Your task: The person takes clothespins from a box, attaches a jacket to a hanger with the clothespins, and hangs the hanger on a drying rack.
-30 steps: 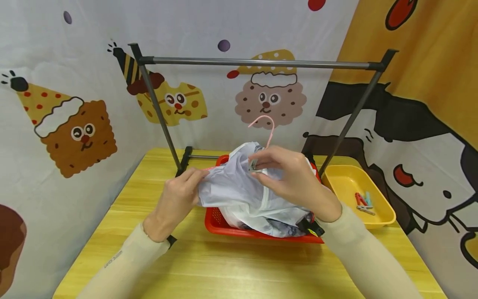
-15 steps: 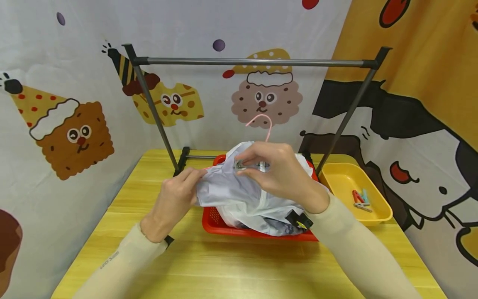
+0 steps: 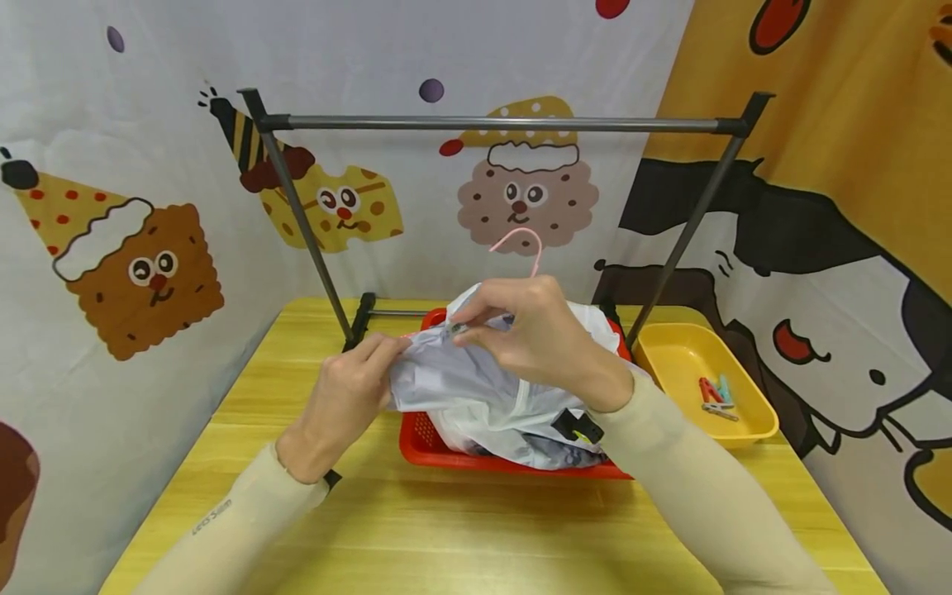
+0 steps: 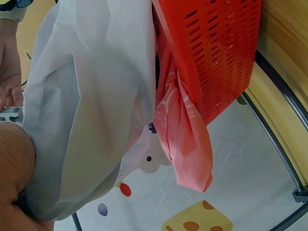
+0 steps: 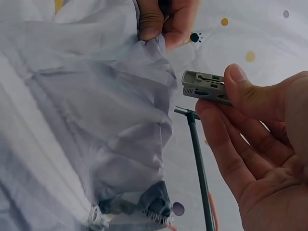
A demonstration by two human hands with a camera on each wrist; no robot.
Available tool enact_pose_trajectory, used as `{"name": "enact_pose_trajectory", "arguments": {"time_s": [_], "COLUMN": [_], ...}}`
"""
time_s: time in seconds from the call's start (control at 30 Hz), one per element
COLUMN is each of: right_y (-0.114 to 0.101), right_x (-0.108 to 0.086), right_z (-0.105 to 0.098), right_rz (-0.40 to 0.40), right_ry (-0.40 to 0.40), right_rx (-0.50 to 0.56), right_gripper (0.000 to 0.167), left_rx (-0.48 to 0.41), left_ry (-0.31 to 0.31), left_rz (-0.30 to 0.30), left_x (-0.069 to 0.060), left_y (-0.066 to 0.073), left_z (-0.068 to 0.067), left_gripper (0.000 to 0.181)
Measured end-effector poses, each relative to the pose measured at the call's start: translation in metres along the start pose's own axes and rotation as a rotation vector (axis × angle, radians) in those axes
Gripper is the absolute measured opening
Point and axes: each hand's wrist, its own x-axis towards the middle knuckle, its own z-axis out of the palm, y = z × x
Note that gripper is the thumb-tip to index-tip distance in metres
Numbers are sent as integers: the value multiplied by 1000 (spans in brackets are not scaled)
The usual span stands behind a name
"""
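In the head view my left hand grips the edge of a thin pale grey and white zip-up jacket. My right hand pinches a grey clothespin between thumb and fingers. Its front end lies right beside the jacket's edge in the right wrist view, with a small gap apparent there. A pink hanger has its hook standing up above the jacket; the rest of it is mostly hidden. Beneath the jacket is a red basket with other clothes, and pink cloth hangs over its side.
A grey metal rack stands behind the basket, its bar spanning above the hands. To the right, a yellow tray holds several clothespins. Wooden tabletop extends in front. A cartoon-printed cloth hangs behind.
My right hand has moved left with the clothespin, over the jacket toward my left hand. The left hand keeps its grip on the jacket. The head view has shifted slightly.
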Motion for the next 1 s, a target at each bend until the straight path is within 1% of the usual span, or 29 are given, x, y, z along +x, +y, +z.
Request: {"name": "enact_pose_trajectory", "arguments": {"time_s": [0.1,0.27,0.47,0.77,0.87,1.0], "right_y": [1,4,5,5,4,3], "right_x": [4,9,11,10,10,11], "right_z": [3,10,15,17,17,19], "right_rz": [2,35,87,136,164,178], "right_ry": [-15,-45,-98,-157,-186,-217], "right_rx": [2,6,-15,-58,-69,-114], "right_gripper": [21,16,14,13,17,30], "left_rx": [0,2,-2,2,9,13], "left_ry": [-6,-11,3,26,27,33], "left_rz": [5,13,18,40,48,49], "left_x": [0,1,2,4,5,4], "left_y": [0,1,1,5,6,5], "left_z": [0,0,0,1,1,1], "left_gripper": [45,45,45,48,49,50]}}
